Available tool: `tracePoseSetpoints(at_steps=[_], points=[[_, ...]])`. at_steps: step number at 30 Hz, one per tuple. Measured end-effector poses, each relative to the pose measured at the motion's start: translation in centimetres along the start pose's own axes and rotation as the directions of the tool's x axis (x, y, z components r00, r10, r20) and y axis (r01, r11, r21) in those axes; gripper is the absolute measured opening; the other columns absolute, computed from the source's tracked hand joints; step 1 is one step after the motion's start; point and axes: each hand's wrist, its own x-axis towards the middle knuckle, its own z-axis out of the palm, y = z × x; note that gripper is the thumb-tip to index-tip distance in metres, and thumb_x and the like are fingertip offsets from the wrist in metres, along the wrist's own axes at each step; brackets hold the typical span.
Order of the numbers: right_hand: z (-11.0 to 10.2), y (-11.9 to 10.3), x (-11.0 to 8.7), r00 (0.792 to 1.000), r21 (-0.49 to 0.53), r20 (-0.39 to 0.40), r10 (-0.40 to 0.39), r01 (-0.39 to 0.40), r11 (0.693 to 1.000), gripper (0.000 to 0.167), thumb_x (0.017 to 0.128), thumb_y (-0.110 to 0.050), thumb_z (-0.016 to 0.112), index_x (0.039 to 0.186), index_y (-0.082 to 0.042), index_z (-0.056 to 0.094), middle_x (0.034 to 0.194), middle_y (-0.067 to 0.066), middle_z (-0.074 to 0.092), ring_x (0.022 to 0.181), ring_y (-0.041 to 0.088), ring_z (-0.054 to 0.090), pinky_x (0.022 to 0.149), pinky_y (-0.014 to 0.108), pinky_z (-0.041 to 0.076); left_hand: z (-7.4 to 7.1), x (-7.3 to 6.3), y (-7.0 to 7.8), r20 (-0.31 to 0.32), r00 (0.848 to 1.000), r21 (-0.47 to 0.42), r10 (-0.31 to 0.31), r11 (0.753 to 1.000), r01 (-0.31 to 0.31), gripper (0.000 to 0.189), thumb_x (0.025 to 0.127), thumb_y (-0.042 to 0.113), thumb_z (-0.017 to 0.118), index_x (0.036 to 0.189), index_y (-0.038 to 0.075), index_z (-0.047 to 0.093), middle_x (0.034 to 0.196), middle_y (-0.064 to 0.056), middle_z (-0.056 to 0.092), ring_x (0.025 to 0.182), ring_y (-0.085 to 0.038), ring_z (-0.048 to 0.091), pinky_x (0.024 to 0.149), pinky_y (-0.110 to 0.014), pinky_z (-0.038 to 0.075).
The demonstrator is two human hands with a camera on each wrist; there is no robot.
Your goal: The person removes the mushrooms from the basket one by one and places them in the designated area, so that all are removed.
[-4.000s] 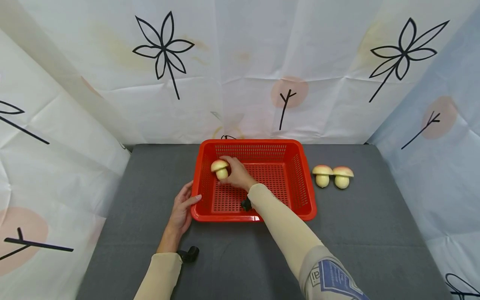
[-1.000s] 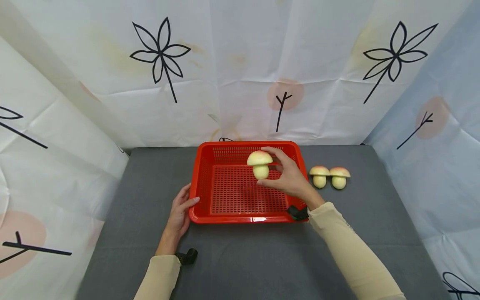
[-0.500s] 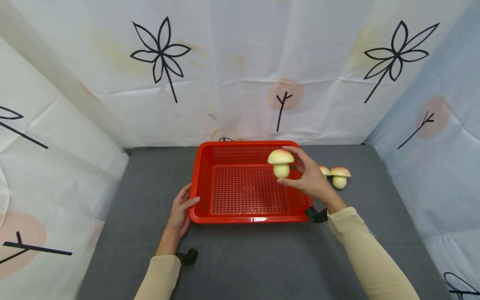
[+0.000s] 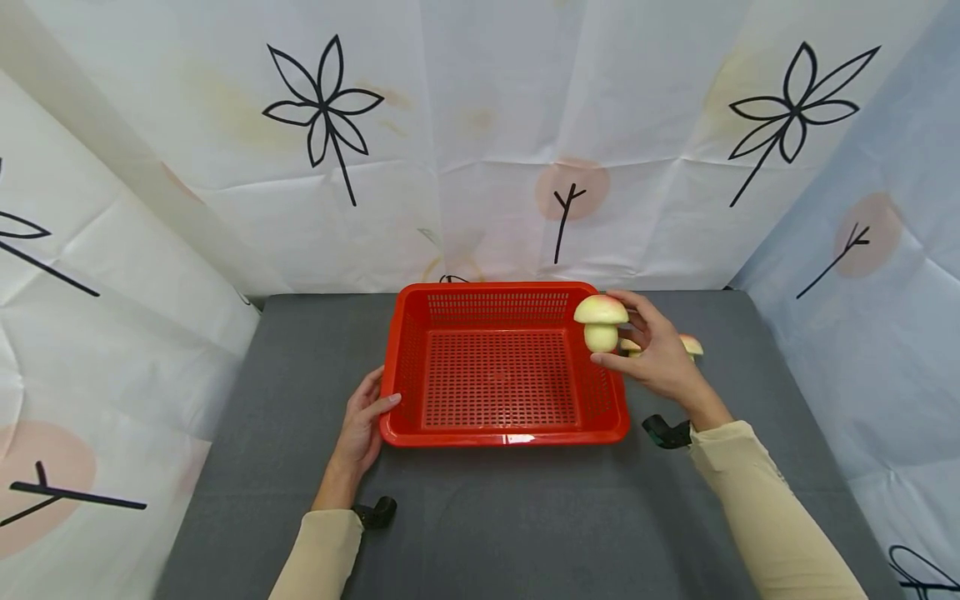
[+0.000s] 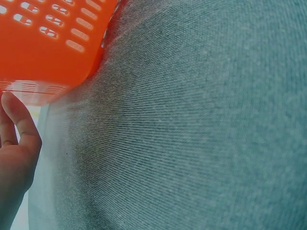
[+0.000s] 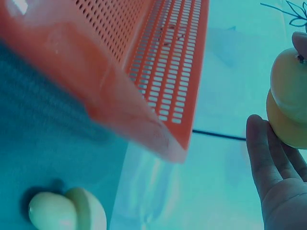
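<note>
A toy mushroom with a pale yellow stem and pink-tinged cap is held upright between the thumb and fingers of my right hand, over the right rim of a red plastic basket. The right wrist view shows the held mushroom raised beside the basket's wall. My left hand grips the basket's left side, thumb over the rim and fingers along the outside. Behind the right hand, two more mushrooms stand on the table: the left one and the right one, both partly hidden.
Grey cloth covers the table. White curtains with black flower drawings close off the back and both sides. The basket stands near the table's back edge, its perforated floor bare. Black straps with small devices sit on both wrists.
My right hand has carried the mushroom from the basket's left part rightwards to its right rim, now overlapping the two standing mushrooms. The left hand and basket have stayed in place.
</note>
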Motion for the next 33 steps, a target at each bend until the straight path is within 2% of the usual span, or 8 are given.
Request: tracePoseSetpoints(at_steps=[5,13,20,27,33], points=[[-0.9,0.2,-0.3,0.999,0.008,-0.021,0.031,-0.030,1.000,0.086,0.080,0.012,0.079,0.153,-0.003,0.035,0.143,0.015,0.045,0.110,0.008,0.062,0.085,0.020,0.055,0.0,0.0,0.0,0.000,1.000,0.003,0.002,1.000,-0.002,0.057,0.099,-0.003,0.054,0.153,0.003,0.034,0.144,-0.011,0.049,0.128,-0.028,0.053,0.102,-0.038,0.051],[-2.2,0.7,-1.1,0.998,-0.009,-0.053,0.027,-0.028,1.000,0.087,0.080,0.014,0.077,0.153,-0.002,0.034,0.141,0.008,0.046,0.109,0.005,0.062,0.083,0.021,0.056,0.0,0.1,0.0,0.002,1.000,0.006,-0.005,1.000,0.005,0.057,0.100,-0.001,0.055,0.153,0.004,0.035,0.145,-0.010,0.048,0.129,-0.029,0.052,0.102,-0.040,0.050],[-3.3,1.0,-1.8,0.997,-0.058,-0.076,0.026,-0.031,0.998,0.087,0.079,0.016,0.077,0.153,0.002,0.033,0.142,0.004,0.044,0.110,0.002,0.059,0.087,0.015,0.052,0.0,0.1,0.0,0.000,1.000,0.006,0.001,1.000,-0.001,0.056,0.099,-0.001,0.056,0.152,0.004,0.036,0.145,-0.011,0.047,0.130,-0.033,0.050,0.104,-0.042,0.048],[-4.6,1.6,-2.6,0.993,-0.082,-0.099,0.057,-0.065,0.995,0.087,0.080,0.016,0.077,0.153,-0.001,0.033,0.138,-0.003,0.044,0.108,0.002,0.059,0.082,0.016,0.054,-0.2,0.1,-0.1,0.005,1.000,0.002,-0.002,1.000,0.002,0.057,0.099,-0.001,0.056,0.152,0.004,0.036,0.145,-0.011,0.048,0.130,-0.032,0.051,0.103,-0.041,0.049],[-5.7,2.4,-3.3,0.991,-0.130,-0.129,0.044,-0.061,0.990,0.087,0.079,0.016,0.076,0.153,-0.002,0.035,0.137,-0.005,0.044,0.113,-0.001,0.055,0.088,0.011,0.049,-0.1,0.1,0.0,-0.003,1.000,0.009,-0.004,1.000,0.004,0.057,0.099,-0.002,0.056,0.152,0.004,0.036,0.144,-0.013,0.047,0.132,-0.035,0.048,0.103,-0.040,0.050]])
